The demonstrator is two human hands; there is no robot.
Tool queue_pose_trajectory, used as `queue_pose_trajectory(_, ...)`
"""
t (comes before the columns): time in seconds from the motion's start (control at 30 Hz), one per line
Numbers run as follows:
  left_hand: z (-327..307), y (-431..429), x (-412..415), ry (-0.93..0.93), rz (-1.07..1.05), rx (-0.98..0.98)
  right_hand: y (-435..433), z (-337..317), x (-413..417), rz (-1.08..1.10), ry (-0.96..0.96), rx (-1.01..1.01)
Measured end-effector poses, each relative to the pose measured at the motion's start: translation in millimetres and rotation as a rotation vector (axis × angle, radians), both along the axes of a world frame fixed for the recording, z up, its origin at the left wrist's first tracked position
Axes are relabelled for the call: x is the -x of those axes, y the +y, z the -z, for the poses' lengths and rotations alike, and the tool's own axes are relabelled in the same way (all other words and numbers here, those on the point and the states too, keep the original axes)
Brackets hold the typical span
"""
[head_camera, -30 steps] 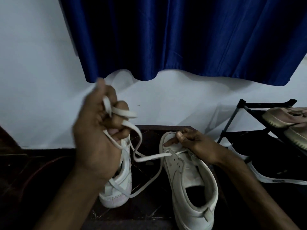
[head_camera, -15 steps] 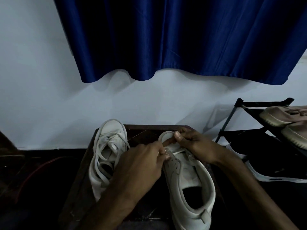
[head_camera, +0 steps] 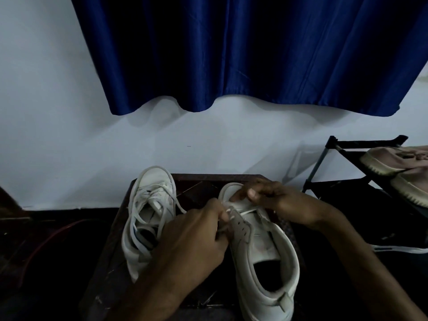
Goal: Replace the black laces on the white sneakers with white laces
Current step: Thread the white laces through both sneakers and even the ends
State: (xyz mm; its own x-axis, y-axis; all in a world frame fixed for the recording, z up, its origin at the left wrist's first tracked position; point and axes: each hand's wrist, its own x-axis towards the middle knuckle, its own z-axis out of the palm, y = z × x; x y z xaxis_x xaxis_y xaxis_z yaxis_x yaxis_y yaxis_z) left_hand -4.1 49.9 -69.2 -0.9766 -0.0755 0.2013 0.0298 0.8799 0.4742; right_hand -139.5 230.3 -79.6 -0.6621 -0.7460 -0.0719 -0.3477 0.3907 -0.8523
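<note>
Head view: left hand [head_camera: 192,239] pinches lace [head_camera: 249,212]; sneaker [head_camera: 261,249] points toe-first toward wall [head_camera: 58,135].

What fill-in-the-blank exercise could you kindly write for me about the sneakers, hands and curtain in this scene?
1. The curtain hanging above the sneakers is ___ in colour.
2. The left hand pinches a lace at the half-laced sneaker, which the right hand grips; this sneaker lies on the ___ of the pair.
3. The other sneaker is threaded with laces coloured ___.

Missing words: blue; right; white.
</note>
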Motion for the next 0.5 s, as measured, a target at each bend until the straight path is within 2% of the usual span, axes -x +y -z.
queue_pose_trajectory(0.07,1,-1,3,0.023,-0.006,-0.051,6,-3,0,0.001,-0.006,0.049)
queue_pose_trajectory(0.17,8,3,9,0.034,-0.060,0.032,9,-4,0,-0.027,0.003,0.091)
queue_pose_trajectory(0.37,13,5,13,0.079,-0.034,-0.010,3,-10,-2,-0.099,0.144,0.021)
queue_pose_trajectory(0.5,7,3,12,0.105,0.016,0.090,6,-9,0,-0.115,0.164,-0.013)
